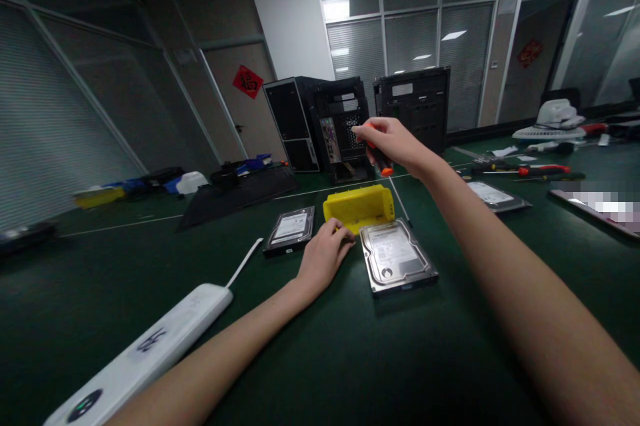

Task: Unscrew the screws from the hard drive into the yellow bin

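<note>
My right hand (387, 146) is closed round the orange and black handle of a screwdriver (399, 198). Its shaft slants down, with the tip beside the far right edge of a silver hard drive (395, 254) lying flat on the table. At the front of a yellow plastic bin (360, 206), my left hand (325, 253) rests low with fingers curled together, close to the drive's left side. What those fingertips hold, if anything, is hidden. Left of that hand lies a second hard drive (291, 229), label up.
A white power strip (150, 346) lies at the front left. Behind stand black computer cases (295, 123). To the right are a third hard drive (495, 196), red-handled pliers (543, 170) and a phone-like slab (600, 213). A dark mat (235, 196) lies at the back left.
</note>
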The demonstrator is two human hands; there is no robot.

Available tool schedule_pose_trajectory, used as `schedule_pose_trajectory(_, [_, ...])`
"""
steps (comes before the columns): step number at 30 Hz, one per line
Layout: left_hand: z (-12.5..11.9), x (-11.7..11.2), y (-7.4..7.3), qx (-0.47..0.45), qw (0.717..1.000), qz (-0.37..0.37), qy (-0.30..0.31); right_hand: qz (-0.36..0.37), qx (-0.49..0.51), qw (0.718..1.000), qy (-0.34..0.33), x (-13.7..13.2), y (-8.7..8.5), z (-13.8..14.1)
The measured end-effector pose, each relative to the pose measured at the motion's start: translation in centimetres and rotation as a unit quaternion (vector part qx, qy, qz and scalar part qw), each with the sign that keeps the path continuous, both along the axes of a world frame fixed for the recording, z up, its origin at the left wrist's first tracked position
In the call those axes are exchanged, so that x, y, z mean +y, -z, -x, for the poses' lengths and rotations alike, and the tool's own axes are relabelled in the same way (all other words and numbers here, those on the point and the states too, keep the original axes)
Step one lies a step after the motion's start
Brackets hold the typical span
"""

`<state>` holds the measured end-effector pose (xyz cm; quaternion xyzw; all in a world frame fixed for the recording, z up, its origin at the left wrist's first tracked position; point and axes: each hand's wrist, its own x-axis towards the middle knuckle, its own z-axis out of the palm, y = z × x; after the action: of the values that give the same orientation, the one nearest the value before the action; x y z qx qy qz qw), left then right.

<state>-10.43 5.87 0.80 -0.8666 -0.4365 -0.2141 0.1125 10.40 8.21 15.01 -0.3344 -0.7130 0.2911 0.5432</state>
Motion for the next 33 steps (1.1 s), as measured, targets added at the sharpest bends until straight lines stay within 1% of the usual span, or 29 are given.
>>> schedule_pose_trajectory(7, [0.2,0.1,0.2,-0.001,1.000,0.007,0.010,-0.001,-0.001,1.000,0.000,0.0,0.0,-0.1])
schedule_pose_trajectory(15, [-0.2,-0.1,-0.1,-0.036,0.999,0.023,-0.004,-0.004,-0.010,1.000,-0.001,0.2,0.1,-0.2])
schedule_pose_trajectory(20, [-0.2,0.2,0.0,-0.072,0.997,0.033,0.020,-0.003,-0.013,1.000,-0.002,0.1,0.1,-0.1])
schedule_pose_trajectory(25, [-0.7,1.0,-0.3,-0.123,0.987,0.080,0.071,-0.013,-0.015,1.000,-0.005,0.7,0.3,0.0])
schedule_pose_trajectory(27, [-1.1,1.6,-0.4,-0.159,0.981,0.089,0.066,-0.028,-0.030,0.999,-0.001,1.2,0.5,0.0])
schedule_pose_trajectory(29, [-1.6,2.1,-0.4,-0.196,0.975,0.091,0.048,-0.048,-0.057,0.997,0.004,1.6,0.8,0.0])
schedule_pose_trajectory(33, [-2.0,2.8,0.1,-0.251,0.964,0.087,0.021,-0.078,-0.112,0.991,0.005,1.9,1.2,0.2])
